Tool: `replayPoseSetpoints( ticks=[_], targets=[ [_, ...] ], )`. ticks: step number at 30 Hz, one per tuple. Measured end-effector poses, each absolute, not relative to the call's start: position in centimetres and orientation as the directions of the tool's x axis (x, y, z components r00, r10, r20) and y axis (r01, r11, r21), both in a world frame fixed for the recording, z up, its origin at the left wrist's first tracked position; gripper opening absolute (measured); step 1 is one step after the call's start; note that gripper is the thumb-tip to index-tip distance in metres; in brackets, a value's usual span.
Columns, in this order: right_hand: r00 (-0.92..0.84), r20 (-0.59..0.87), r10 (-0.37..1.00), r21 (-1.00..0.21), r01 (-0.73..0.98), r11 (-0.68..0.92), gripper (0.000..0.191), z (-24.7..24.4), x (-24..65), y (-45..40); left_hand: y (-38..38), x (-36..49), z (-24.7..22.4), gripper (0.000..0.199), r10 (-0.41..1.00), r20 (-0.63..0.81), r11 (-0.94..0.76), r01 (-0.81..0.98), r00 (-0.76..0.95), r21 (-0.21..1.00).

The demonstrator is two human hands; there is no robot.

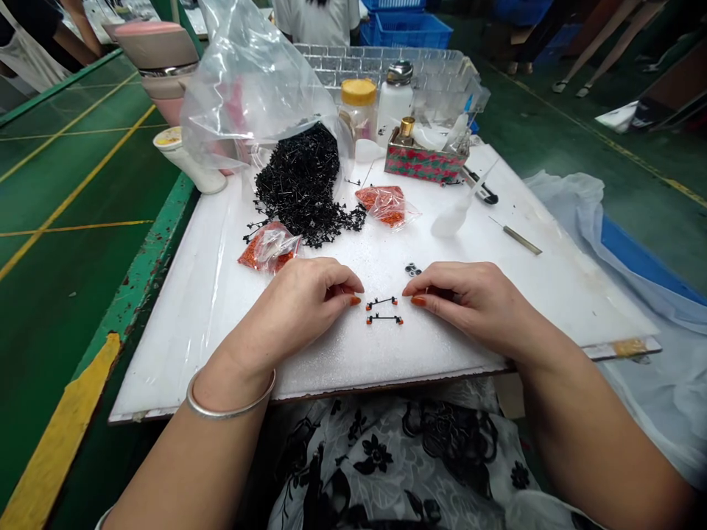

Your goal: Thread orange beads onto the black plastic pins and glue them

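Head view: the left hand (309, 294) and right hand (480, 302) flank two orange-ended black rods (385, 319) near the white board's (342, 364) front edge, fingertips narrowly spaced; whether either holds something, I can't quite tell.

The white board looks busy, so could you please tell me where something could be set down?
Free on the left, between the left orange bag and the board edge; on the right, between the right hand and the metal tool. Crowded around the black parts and bottles.

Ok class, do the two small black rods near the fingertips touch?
No, the white surface shows between the upper rod and the lower rod.
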State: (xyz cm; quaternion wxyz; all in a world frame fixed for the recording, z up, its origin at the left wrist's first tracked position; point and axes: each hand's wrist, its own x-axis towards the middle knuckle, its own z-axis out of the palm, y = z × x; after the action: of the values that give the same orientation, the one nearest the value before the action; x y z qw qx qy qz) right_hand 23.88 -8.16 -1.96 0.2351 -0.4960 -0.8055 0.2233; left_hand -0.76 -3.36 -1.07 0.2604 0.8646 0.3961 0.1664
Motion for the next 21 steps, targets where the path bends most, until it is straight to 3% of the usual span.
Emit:
replayPoseSetpoints(
  ticks=[21],
  targets=[
    [-0.429,0.175,0.886,-0.558,0.698,0.449,0.015,-2.20,24.02,-8.22,-3.30,-0.72,-0.92,0.013,0.767,0.072,-0.546,0.590,0.638,0.595]
  ],
)
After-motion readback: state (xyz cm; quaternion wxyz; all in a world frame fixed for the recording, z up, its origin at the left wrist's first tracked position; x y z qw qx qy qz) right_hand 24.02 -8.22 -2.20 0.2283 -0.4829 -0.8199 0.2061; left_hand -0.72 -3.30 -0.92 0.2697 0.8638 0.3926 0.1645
